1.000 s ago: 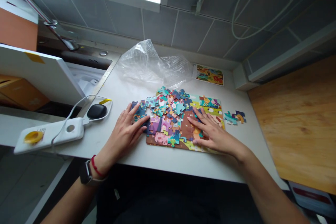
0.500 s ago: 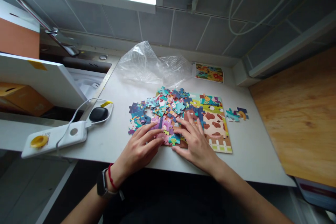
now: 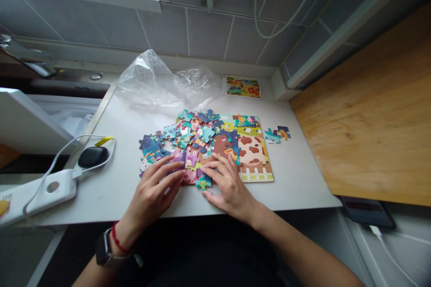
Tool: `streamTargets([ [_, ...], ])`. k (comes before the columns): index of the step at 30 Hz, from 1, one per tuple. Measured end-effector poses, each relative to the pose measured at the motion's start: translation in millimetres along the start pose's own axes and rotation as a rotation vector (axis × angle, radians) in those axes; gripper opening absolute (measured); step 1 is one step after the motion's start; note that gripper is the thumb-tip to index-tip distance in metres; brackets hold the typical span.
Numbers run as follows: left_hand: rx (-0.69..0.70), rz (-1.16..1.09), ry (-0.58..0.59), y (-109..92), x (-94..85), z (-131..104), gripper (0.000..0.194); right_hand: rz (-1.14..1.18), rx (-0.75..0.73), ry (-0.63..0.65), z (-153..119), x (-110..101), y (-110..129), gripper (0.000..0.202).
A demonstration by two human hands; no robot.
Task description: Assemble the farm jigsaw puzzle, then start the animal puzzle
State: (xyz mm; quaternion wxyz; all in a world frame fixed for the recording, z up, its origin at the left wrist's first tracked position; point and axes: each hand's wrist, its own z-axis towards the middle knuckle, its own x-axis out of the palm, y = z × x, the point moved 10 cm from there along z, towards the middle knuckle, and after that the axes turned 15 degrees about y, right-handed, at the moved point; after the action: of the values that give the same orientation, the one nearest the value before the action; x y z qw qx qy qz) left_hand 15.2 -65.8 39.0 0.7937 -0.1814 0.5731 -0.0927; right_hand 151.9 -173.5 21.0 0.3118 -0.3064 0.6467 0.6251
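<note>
A heap of loose jigsaw pieces [image 3: 193, 130] lies on a farm-picture puzzle board [image 3: 256, 154], covering its left part. The right part shows a brown-spotted cow and a white fence. My left hand [image 3: 155, 188] rests at the heap's lower left, fingers spread over purple pieces. Fingers apart, my right hand [image 3: 229, 184] lies over the lower middle of the board. A teal piece with a green figure [image 3: 203, 181] sits between the hands, near the right fingertips. Right of the board lie a few joined pieces [image 3: 278, 134].
A crumpled clear plastic bag [image 3: 151, 83] and a small picture card [image 3: 242, 87] are at the back of the white table [image 3: 303, 184]. On the left are a white power strip [image 3: 63, 190], a black charger [image 3: 93, 157] and a sink. A wooden panel [image 3: 373, 112] stands right.
The camera view has turned to the right, so everything appears shifted left. My right fingers have drawn back from the brown animal, and the teal piece sits slightly lower against the board.
</note>
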Motion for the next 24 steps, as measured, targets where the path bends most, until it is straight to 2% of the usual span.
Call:
streamTargets([
  [3,-0.004,0.012,0.002,0.9,-0.2,0.6,0.03,0.076,-0.027,-0.023,-11.6,-15.0,-2.4,0.058],
  [5,-0.009,0.016,0.002,-1.6,-0.8,1.8,0.03,0.102,-0.05,-0.026,-25.0,-35.0,-11.6,0.056],
  [9,0.013,-0.003,0.041,-22.2,3.9,16.0,0.032,0.066,0.03,-0.133,-60.0,-92.7,-60.8,0.046],
  [11,0.056,-0.004,0.111,-39.3,15.7,31.1,0.032,0.032,0.099,-0.135,-72.6,-109.4,-89.6,0.038],
  [13,0.098,0.011,0.186,-54.8,32.2,47.2,0.035,0.009,0.128,-0.054,-77.7,-109.7,-109.9,0.033],
  [15,0.096,0.054,0.265,-62.2,52.0,60.5,0.045,-0.013,0.164,-0.014,-80.7,-106.0,-123.2,0.031],
  [18,0.054,0.139,0.34,-62.6,75.3,69.0,0.062,-0.058,0.213,-0.051,-83.9,-102.3,-129.2,0.03],
  [21,0.038,0.186,0.337,-62.5,81.4,64.7,0.063,-0.092,0.207,-0.089,-84.9,-98.8,-125.1,0.031],
  [24,0.042,0.21,0.329,-64.6,77.8,55.4,0.058,-0.125,0.182,-0.127,-86.1,-100.2,-122.6,0.03],
])
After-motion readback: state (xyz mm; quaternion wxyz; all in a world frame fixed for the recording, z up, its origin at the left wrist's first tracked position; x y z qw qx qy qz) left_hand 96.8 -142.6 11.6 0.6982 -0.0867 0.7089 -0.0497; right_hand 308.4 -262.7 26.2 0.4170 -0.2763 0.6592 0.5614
